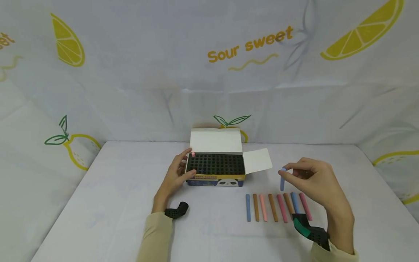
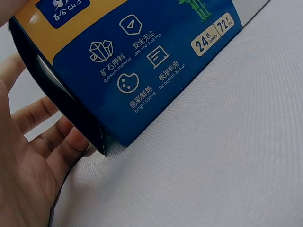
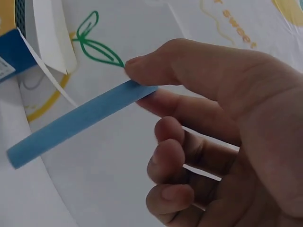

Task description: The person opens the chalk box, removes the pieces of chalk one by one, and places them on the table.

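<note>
My right hand pinches a blue chalk stick near its top end between thumb and forefinger. In the right wrist view the blue chalk slants down from the fingertips, and the other fingers are curled. My left hand holds the left end of an open chalk box, its thumb over the front edge. The box's black insert is full of small holes, and a pink chalk stands in the back left corner. The left wrist view shows the box's blue printed front.
Several chalk sticks lie in a row before the box, among them a blue one, a brown one and a light pink one. The white lid stands up behind; a side flap sticks out right. White cloth covers the table.
</note>
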`<act>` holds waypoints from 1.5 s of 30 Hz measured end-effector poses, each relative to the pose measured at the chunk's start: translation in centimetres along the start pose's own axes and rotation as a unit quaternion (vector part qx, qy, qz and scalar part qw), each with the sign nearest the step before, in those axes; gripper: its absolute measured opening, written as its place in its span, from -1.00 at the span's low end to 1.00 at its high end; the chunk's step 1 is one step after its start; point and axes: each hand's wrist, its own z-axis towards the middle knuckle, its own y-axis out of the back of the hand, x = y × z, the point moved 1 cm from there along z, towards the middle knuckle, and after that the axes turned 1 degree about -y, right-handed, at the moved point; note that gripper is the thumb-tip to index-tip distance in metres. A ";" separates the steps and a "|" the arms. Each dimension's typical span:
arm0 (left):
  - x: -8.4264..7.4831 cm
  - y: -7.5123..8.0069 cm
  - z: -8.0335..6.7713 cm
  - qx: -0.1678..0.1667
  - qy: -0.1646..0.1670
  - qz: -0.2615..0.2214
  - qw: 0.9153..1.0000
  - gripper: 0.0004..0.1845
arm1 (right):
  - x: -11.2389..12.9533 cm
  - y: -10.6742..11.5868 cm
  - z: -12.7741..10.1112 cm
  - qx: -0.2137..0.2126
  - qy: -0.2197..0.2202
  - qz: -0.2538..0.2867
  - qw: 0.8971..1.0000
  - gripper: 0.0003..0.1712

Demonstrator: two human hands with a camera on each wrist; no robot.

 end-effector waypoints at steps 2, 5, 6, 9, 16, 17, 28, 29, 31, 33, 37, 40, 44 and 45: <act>0.0 0.0 0.0 0.000 0.000 -0.001 1.000 -0.22 | -1.1 1.0 -0.4 0.018 -0.027 -0.029 0.999 -0.89; -0.1 0.0 -0.1 0.000 0.000 0.000 1.000 -0.22 | -2.9 2.5 -1.2 0.060 -0.080 -0.070 0.993 -0.85; -0.1 0.0 0.0 0.000 0.000 0.000 1.000 -0.22 | -3.5 3.1 -1.5 0.078 -0.103 -0.081 0.988 -0.79; -0.2 0.0 -0.1 -0.001 0.001 0.001 1.000 -0.22 | -5.4 4.4 -2.2 0.133 -0.168 -0.104 0.971 -0.62; -0.3 0.0 -0.1 -0.001 0.000 0.000 1.000 -0.22 | -8.6 5.6 -2.9 0.212 -0.251 -0.114 0.938 -0.44; -0.2 0.0 0.0 -0.001 0.000 0.000 1.000 -0.22 | -8.8 5.6 -2.9 0.221 -0.262 -0.111 0.933 -0.41; -0.2 0.0 0.0 -0.001 0.000 0.002 1.000 -0.22 | -10.4 4.5 -2.9 0.253 -0.296 -0.086 0.917 -0.38; -0.2 0.0 -0.1 -0.001 0.001 0.002 1.000 -0.22 | -10.5 4.4 -2.9 0.251 -0.292 -0.087 0.919 -0.39; -0.2 0.0 -0.1 -0.001 0.001 0.002 1.000 -0.22 | -10.6 4.1 -2.8 0.250 -0.291 -0.086 0.920 -0.38; -0.2 0.0 0.0 -0.002 0.001 0.003 1.000 -0.22 | -10.8 3.9 -2.8 0.251 -0.297 -0.083 0.918 -0.36; -0.2 0.0 -0.1 -0.001 0.000 0.005 1.000 -0.22 | -11.3 3.5 -2.8 0.252 -0.317 -0.077 0.911 -0.33; -0.2 0.0 -0.1 -0.001 0.001 0.002 1.000 -0.22 | -11.7 3.2 -2.9 0.246 -0.331 -0.076 0.908 -0.32; -0.3 0.0 -0.1 0.000 0.003 -0.002 1.000 -0.22 | -12.0 2.8 -2.9 0.238 -0.343 -0.078 0.906 -0.31; -0.3 0.0 -0.1 0.000 0.004 -0.002 1.000 -0.22 | -12.0 2.8 -3.0 0.237 -0.343 -0.079 0.906 -0.31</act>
